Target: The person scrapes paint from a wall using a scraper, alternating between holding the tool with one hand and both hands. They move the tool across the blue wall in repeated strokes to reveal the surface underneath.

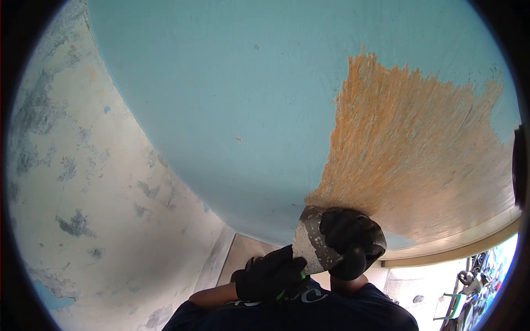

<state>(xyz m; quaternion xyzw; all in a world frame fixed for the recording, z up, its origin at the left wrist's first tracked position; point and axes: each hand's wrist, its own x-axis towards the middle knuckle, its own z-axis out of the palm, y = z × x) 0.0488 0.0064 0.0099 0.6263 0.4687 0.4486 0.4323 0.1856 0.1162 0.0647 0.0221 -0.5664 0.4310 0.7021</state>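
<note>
My left hand (270, 274), in a black glove, is closed at the lower left edge of a broad, flat scraper (314, 240). Its blade is dark grey with pale, speckled patches, and a bit of green shows by my left fingers. My right hand (353, 240), also black-gloved, curls its fingers over the blade's right side. The blade's top corner is close to the lower tip of a rough orange-brown patch (408, 143) on the blue wall (221, 99); whether it touches cannot be told. The scraper's handle is mostly hidden.
A pale wall (110, 182) with grey blotches meets the blue one on the left. A tan ledge (458, 254) curves along the lower right. Beyond it are a green-framed stool (455, 306) and parked motorbikes (483, 281). A dark object (519, 165) stands at the right edge.
</note>
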